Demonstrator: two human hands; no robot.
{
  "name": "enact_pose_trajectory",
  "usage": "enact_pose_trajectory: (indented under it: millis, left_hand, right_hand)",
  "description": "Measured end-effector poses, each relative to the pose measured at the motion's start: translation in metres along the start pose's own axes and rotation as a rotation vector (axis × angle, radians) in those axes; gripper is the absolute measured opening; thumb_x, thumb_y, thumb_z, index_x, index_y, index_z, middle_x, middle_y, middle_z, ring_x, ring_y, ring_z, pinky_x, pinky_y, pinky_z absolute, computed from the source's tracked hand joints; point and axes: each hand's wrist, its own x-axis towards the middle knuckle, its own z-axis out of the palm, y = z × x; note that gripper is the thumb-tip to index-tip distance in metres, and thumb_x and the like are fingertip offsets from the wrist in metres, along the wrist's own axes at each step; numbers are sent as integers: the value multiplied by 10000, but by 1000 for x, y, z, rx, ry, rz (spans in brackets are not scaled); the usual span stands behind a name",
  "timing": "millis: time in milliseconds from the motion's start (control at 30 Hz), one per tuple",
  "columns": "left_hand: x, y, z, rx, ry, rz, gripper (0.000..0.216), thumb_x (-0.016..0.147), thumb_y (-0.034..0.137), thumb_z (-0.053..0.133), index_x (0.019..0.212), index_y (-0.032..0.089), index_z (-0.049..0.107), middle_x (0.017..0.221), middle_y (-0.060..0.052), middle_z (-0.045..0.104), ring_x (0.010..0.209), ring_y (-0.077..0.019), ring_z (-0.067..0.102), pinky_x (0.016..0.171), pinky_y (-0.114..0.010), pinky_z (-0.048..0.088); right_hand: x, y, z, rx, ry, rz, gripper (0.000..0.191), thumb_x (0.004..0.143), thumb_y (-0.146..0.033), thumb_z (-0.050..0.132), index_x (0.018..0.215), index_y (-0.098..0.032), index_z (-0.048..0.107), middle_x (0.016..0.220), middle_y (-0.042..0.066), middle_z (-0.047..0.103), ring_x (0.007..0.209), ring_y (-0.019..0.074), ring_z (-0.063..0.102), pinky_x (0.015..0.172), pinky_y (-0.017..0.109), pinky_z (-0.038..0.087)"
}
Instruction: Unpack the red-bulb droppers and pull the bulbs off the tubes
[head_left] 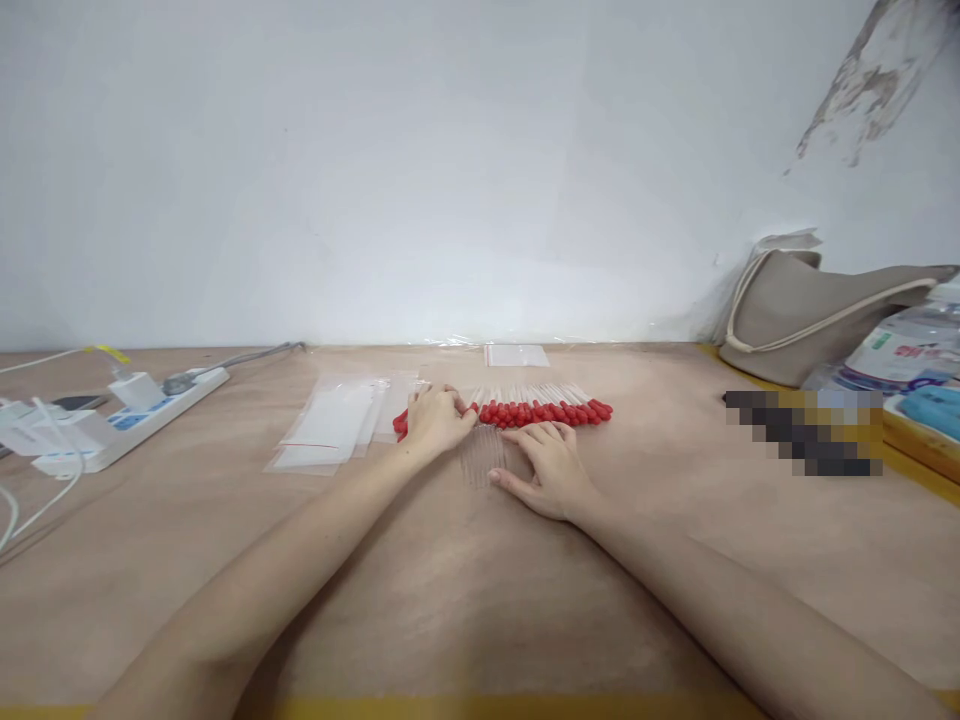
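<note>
A row of white sticks with red tips (544, 412) lies across the middle of the table, red ends toward me. My left hand (441, 422) is at the row's left end, its fingers curled and thumb close to them; what they pinch, if anything, is hidden. A few red tips (400, 425) show left of that hand. Thin clear strands or sticks (480, 462) lie side by side in front of the row, between my hands. My right hand (551, 468) rests at their right side, thumb and fingers apart, fingertips close to the red tips.
Flat clear plastic bags with a red line (322, 425) lie left of my hands, and another bag (517, 355) near the wall. A power strip (150, 425) with chargers and cables is at left. A grey-beige bag (825, 310) and a plastic bottle (907, 345) stand at right.
</note>
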Motion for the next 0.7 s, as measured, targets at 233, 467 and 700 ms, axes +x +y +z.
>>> enact_pose_trajectory:
  millis: [233,467,700]
  left_hand:
    - [-48,-27,-31,-103,216,297,118,738,293,554,739,203,631,936,-43,596,930,-213,507,849,-387,363]
    - [-71,-32,-37,-41,178,531,103,753,278,557,817,243,630,917,-18,636,954,-210,508,861,-396,358]
    - [-72,-32,-31,-53,193,560,101,751,285,563,821,252,628,884,-18,647,953,-205,520,865,-401,359]
  right_hand:
    - [2,9,10,-86,368,111,682,721,-522,539,1291,-193,361,1309,173,314,1108,289,410,885,440,328]
    - [-1,5,-1,-194,188,-192,428,798,-448,501,1209,-331,474,1153,38,560,1126,246,415,987,509,112]
    - [0,3,0,-124,189,-245,238,845,-320,482,1052,-301,597,800,-5,668,920,168,526,963,486,122]
